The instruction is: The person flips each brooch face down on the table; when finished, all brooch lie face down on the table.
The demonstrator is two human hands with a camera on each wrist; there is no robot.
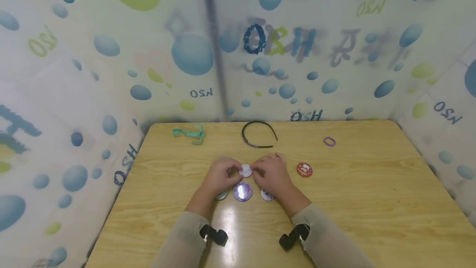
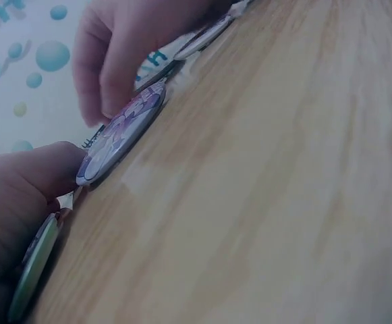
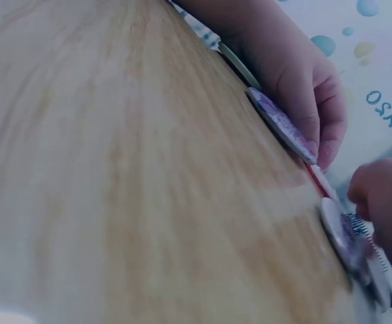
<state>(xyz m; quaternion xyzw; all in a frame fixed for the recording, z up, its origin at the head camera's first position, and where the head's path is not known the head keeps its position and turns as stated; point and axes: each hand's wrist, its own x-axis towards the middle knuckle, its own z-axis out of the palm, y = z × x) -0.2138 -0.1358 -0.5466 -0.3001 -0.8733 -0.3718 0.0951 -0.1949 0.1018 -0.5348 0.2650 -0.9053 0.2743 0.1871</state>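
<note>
A small round white-faced badge (image 1: pixel 245 171) is between my two hands near the middle of the table. The left hand (image 1: pixel 223 173) pinches its left edge with thumb and fingers. On the opposite edge, the fingertips of the right hand (image 1: pixel 272 173) pinch it too. Just in front lies a shiny purple picture badge (image 1: pixel 242 192), also seen edge-on in the left wrist view. A green-rimmed badge (image 1: pixel 221 195) is partly hidden by the left hand, and another purple-and-white badge (image 1: pixel 267 195) by the right hand.
A red badge (image 1: pixel 305 169) lies right of the hands. Along the back are a mint-green hair clip (image 1: pixel 197 134), a black headband (image 1: pixel 255 146) and a purple hair tie (image 1: pixel 329 145). Printed fabric walls (image 1: pixel 230 73) rise behind and beside the wooden table (image 1: pixel 364 202).
</note>
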